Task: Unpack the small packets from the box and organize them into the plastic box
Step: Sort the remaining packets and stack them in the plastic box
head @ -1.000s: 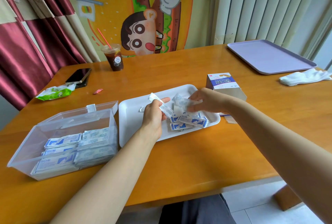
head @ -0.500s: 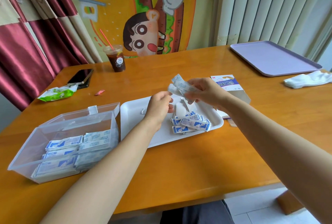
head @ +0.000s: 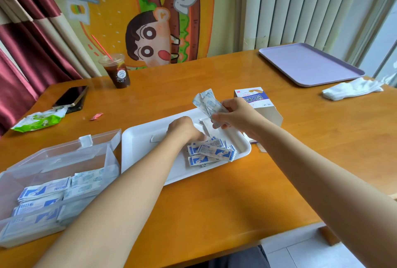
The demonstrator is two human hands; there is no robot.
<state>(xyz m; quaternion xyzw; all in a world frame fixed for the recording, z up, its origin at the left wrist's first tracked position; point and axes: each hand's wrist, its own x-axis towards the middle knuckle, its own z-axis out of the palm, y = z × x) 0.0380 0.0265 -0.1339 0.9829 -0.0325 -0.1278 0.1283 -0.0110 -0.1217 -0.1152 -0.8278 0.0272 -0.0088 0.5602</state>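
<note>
**Sorting of small packets, head view.** The cardboard box stands opened on the bench just behind the white tray. The tray serves as a staging surface: its raised rim keeps the loose packets from sliding off and within reach of both hands. The plastic box, lid swung back, sits just beside the tray's left edge, probably so that each transfer is short. Stacked packets lie flat in rows inside it.

The right hand is raised above the far side of the tray. Its fingers and thumb are closed round one end of a fanned bundle, the held packets, whose free ends point up and away from the person. Gripping them by one end probably lets them be squared before stacking.

The left hand is lowered, back upward, with fingers curled down to the far edge of the loose pile. The fingertips are hidden by the hand itself, so whether they grasp a packet cannot be told.

Judged from the layout, gathering is under way. The pile on the tray and the bundle have not yet reached the plastic box.
</note>
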